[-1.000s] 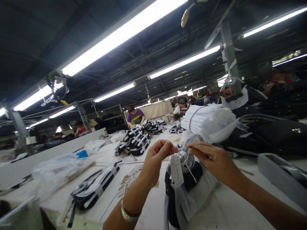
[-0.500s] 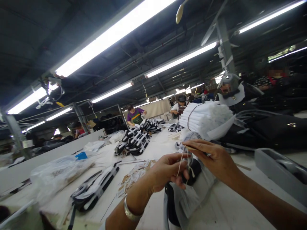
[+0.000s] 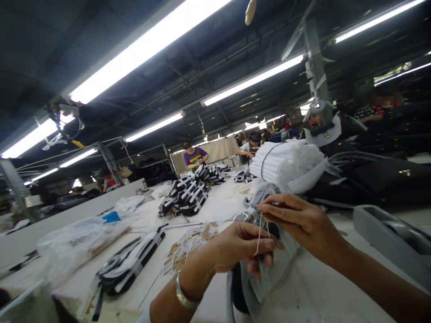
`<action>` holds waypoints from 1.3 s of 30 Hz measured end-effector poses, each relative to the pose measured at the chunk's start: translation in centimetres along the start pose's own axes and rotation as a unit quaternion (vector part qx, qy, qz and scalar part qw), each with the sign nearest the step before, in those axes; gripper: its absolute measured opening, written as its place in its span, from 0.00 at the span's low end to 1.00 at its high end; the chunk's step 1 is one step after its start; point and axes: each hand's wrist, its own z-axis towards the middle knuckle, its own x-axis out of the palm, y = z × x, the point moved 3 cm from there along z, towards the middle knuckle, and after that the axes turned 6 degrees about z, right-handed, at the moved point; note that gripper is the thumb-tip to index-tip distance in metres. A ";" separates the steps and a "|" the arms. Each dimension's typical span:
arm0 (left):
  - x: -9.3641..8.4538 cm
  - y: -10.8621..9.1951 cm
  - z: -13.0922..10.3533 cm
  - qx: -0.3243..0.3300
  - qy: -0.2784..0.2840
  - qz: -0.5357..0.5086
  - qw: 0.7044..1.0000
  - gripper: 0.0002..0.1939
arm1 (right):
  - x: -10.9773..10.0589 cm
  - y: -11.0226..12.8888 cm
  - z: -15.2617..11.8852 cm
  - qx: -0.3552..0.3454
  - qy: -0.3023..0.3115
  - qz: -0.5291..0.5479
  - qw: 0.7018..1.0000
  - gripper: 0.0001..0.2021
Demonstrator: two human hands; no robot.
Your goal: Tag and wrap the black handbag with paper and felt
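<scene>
Loose heap of white stringy bits and brown card pieces (image 3: 188, 244) just left of the fingers, on the white worktop (image 3: 215, 296). Left hand's (image 3: 234, 246) got a thin white string (image 3: 259, 235) pinched, black-and-grey fabric bundle (image 3: 266, 287) right under it. Right hand's (image 3: 303, 220) fingers pinch the string's top; chunky grey plastic dispenser (image 3: 387, 242) further right.

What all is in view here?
Cord: count unclear, white, lower centre
Fabric item: 1, grey-black, lower centre
Tag pile: 1, white-brown, centre
Strap bundle: 1, black-white, left
Striped pile: 1, black-white, centre
Plastic bag: 1, translucent, left
Scrap: 1, blue, left
Tied bundle: 1, white, centre right
Device: 1, grey, right
Goods: several, black, right
Table: 1, white, below
Lamps: several, white, overhead
Workers: several, varied clothing, background
Bracelet: 1, silver, left wrist
Left hand: 1, bare, at cord
Right hand: 1, bare, at cord
</scene>
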 end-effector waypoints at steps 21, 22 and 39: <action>-4.4 -4.8 -1.5 0.195 -0.325 0.227 0.897 0.12 | 1.0 2.6 -5.3 -0.068 0.088 -0.071 0.991 0.17; -4.2 -4.6 -1.4 0.175 -0.292 0.179 0.923 0.13 | 1.1 2.6 -5.6 -0.077 0.078 -0.072 0.991 0.17; -1.1 -3.9 -0.5 0.155 -0.153 -0.187 0.958 0.05 | 2.0 3.8 -8.4 0.069 -0.041 -0.019 0.997 0.21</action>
